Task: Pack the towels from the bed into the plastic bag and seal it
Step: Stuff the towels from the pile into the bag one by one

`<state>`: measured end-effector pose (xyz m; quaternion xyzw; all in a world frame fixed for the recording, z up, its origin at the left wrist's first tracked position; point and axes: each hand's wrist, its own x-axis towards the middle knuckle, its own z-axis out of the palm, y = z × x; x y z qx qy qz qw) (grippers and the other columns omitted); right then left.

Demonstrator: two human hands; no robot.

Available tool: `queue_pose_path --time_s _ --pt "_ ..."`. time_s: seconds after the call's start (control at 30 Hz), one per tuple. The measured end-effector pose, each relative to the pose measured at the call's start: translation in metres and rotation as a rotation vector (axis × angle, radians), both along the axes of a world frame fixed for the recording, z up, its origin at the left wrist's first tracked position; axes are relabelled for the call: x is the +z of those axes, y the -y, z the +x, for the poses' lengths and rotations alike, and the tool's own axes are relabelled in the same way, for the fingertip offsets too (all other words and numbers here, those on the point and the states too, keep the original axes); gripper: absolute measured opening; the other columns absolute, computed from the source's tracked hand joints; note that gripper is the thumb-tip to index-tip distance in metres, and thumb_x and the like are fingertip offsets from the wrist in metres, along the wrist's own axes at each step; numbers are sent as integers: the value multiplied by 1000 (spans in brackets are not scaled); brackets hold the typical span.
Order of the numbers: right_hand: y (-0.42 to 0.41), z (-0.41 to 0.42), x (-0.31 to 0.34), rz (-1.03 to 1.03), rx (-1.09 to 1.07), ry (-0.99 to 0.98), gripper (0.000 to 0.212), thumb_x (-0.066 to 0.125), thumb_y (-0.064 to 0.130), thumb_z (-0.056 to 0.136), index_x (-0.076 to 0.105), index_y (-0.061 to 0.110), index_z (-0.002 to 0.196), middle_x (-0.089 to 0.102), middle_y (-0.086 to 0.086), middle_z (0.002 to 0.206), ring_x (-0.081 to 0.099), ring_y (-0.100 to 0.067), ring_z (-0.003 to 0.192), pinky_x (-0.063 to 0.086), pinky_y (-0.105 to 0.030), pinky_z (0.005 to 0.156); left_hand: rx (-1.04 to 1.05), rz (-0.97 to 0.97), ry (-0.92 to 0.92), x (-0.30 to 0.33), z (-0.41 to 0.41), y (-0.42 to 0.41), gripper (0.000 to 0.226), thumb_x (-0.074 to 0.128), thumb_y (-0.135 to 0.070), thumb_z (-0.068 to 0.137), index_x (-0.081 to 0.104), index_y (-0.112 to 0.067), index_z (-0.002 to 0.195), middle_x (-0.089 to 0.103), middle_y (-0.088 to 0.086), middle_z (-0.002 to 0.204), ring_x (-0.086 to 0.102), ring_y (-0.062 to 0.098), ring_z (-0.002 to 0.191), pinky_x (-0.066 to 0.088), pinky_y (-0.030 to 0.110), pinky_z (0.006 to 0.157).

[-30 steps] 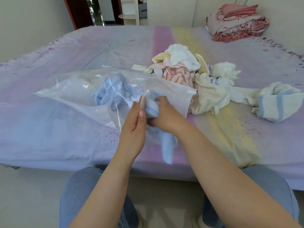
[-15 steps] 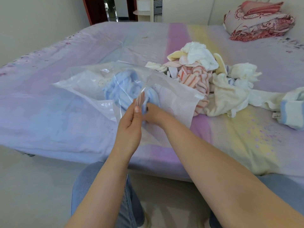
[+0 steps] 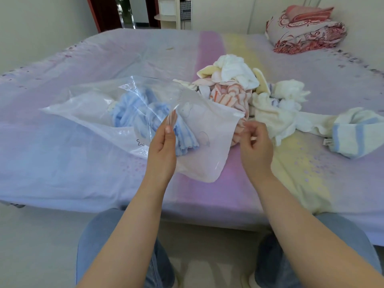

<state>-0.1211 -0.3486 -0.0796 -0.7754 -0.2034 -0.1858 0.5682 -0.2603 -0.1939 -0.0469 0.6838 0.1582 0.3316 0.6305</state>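
Note:
A clear plastic bag (image 3: 87,109) lies on the bed with its mouth toward me, and a light blue towel (image 3: 133,109) is bunched inside it. My left hand (image 3: 164,146) pinches the upper lip of the bag's mouth and holds it up. My right hand (image 3: 256,144) hovers just outside the mouth's right corner, fingers loosely curled and holding nothing. A heap of towels (image 3: 232,88) in white, yellow, pink and orange stripes lies right of the bag. A white towel with blue stripes (image 3: 357,132) sits at the far right.
The bed (image 3: 62,159) has a lilac, pink and yellow sheet, and its near edge runs just above my knees. Folded red-patterned bedding (image 3: 305,30) is stacked at the far right corner. A doorway and a shelf stand beyond the bed.
My right hand has come out of the bag and moved right, leaving the blue towel inside. My left hand keeps its hold on the bag's lip.

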Motion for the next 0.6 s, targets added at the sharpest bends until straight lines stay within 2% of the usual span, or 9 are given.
queue_pose_path --time_s 0.03,0.1,0.17,0.23,0.3,0.37,0.43,0.5,0.6 --pt "7 20 1 -69 -112 19 30 54 18 87 57 19 118 62 3 111 58 -12 100 50 -41 85 0 1 -5 0 1 2 34 32 -31 107 46 -43 136 48 -16 147 39 -5 137 28 33 119" --pt "14 60 1 -331 -186 -33 59 63 28 84 41 22 139 32 -12 149 31 -30 136 33 -50 109 -3 5 0 2 2 7 33 32 -31 107 45 -44 135 49 -16 146 39 -6 136 28 31 119" --pt "19 89 0 -600 -126 -168 88 68 45 80 17 31 150 -1 -13 160 10 -37 144 21 -51 114 -1 3 9 2 2 11 34 32 -29 107 45 -43 135 49 -15 146 40 -6 136 28 32 119" --pt "25 105 -10 -886 -58 -290 96 69 51 76 12 31 151 1 -14 160 14 -40 141 24 -49 111 4 9 3 3 1 12 34 32 -28 107 45 -45 133 49 -15 146 40 -5 136 28 31 119" --pt "30 110 -24 -1029 16 -347 78 67 43 80 29 24 146 27 -18 149 31 -39 133 35 -46 103 7 18 0 3 -2 13 33 32 -28 107 46 -48 129 50 -15 145 40 -6 135 28 30 119" --pt "34 107 -34 -949 14 -344 59 63 33 83 42 17 136 47 -18 132 47 -36 120 43 -43 93 13 22 3 3 -4 13 33 32 -28 107 47 -50 126 51 -16 144 40 -7 135 29 29 118" --pt "35 99 -37 -741 -50 -359 48 59 32 84 47 14 128 57 -14 124 56 -34 111 45 -39 85 12 20 6 3 -4 13 32 32 -28 107 48 -50 125 52 -15 143 41 -7 134 29 29 118" --pt "38 82 -33 -463 -170 -345 40 57 32 84 50 15 120 61 -7 118 58 -30 105 41 -33 77 6 19 3 3 -4 13 32 32 -28 107 48 -48 126 52 -15 143 42 -6 134 30 31 118" --pt "43 46 -22 -138 -303 -136 30 56 28 78 55 16 106 63 -1 104 58 -25 95 33 -27 72 8 25 -5 3 -4 13 34 31 -28 107 46 -46 131 51 -16 144 40 -7 135 29 32 119"
